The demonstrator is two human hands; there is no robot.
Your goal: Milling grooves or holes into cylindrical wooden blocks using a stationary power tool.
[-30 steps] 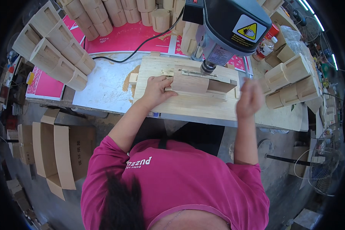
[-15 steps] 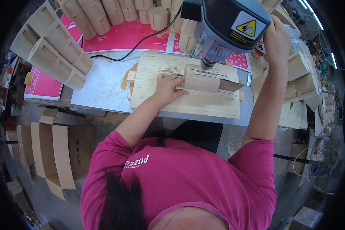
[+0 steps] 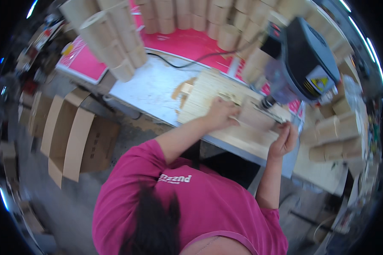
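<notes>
The 2 forearms (image 3: 185,134) reach forward, the left slanting rightward; the left hand (image 3: 220,114), blurred, holds its thumb apart, while the right hand (image 3: 284,139), farther back, bends its fingers (image 3: 291,131).

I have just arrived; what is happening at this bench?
A person in a pink shirt works at a drill press. The left hand is at the left end of a wooden piece on a pale board, near the chuck. The right hand is by its other end; blur hides whether it touches.
</notes>
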